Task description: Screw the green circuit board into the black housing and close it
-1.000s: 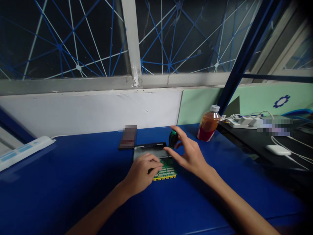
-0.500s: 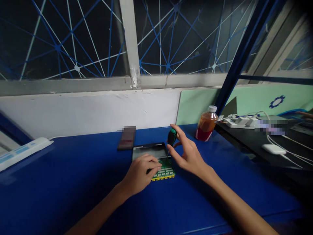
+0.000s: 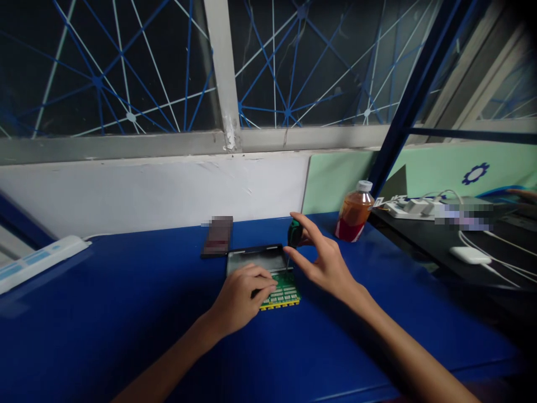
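My right hand point(image 3: 325, 263) holds a screwdriver point(image 3: 295, 234) with a black and green handle, index finger near its top and thumb at its lower side. The thin shaft points down at a green circuit board point(image 3: 287, 291), which has rows of pale parts and a yellow front edge. Whether the tip touches the board is too small to tell. My left hand point(image 3: 247, 291) is closed over the board's left part, fingers bent and pressed against it, hiding that side. Just behind the board lies a black-framed panel point(image 3: 260, 258) with a dark grey surface.
A dark phone-like slab point(image 3: 218, 238) lies at the back of the blue table point(image 3: 146, 330). A drink bottle point(image 3: 354, 212) stands at the back right. A white power strip point(image 3: 42, 260) is at the left; chargers and cables point(image 3: 470, 254) cover the black table on the right.
The fingers of my right hand have shifted slightly around the screwdriver handle, the thumb a little to the left. My left hand and the circuit board have stayed put.
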Action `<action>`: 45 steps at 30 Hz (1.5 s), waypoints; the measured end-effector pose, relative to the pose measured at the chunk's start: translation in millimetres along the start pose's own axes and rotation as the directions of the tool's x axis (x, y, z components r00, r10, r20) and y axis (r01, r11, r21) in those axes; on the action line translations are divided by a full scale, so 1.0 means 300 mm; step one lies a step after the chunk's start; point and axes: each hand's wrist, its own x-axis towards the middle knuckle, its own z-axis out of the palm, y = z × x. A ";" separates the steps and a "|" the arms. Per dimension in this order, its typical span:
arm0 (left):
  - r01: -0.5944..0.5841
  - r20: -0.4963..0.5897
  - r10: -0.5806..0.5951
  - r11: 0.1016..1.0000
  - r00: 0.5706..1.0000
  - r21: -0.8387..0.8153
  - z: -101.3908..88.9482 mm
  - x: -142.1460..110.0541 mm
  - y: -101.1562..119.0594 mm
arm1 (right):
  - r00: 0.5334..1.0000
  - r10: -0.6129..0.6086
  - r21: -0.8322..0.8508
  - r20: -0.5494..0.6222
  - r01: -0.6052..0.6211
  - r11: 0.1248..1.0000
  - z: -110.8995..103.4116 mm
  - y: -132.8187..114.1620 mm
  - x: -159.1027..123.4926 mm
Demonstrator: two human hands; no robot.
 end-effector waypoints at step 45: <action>0.012 0.018 -0.013 1.000 1.000 0.005 -0.001 -0.004 0.002 | 0.998 0.023 -0.021 0.056 -0.022 1.000 -0.001 -0.009 -0.002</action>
